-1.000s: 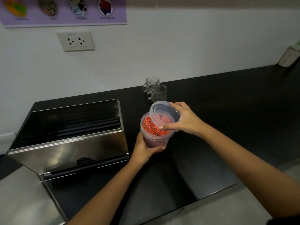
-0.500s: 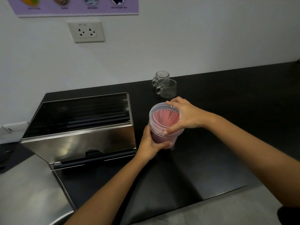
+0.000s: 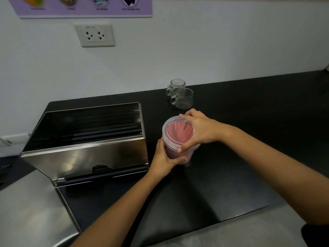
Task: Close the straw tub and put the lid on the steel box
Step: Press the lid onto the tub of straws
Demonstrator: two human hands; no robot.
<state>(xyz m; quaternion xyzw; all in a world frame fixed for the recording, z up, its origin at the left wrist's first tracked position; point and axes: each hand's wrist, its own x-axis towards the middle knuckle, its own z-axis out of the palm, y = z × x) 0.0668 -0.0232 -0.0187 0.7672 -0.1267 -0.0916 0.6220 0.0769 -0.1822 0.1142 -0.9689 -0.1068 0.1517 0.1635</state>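
A clear plastic straw tub [image 3: 175,155] full of red straws stands on the black counter [image 3: 249,139] right of the steel box. Its clear round lid [image 3: 173,132] lies flat on the tub's rim. My left hand [image 3: 164,157] wraps the tub's lower left side. My right hand [image 3: 199,129] covers the lid's right half, with fingers and thumb spread over its edge. The open steel box [image 3: 85,152] stands at the left with dark rods inside. Its flat steel lid [image 3: 30,207] lies at the bottom left, touching the box's front corner.
Two small glass mugs [image 3: 182,98] stand behind the tub near the white wall. A wall socket [image 3: 95,35] and a purple poster [image 3: 85,6] are on the wall. The counter's front edge runs along the lower right, with grey floor below.
The lid was tilted over the tub's mouth in my right hand; it now sits flat on the rim. My right hand has spread over it. My left hand kept its hold.
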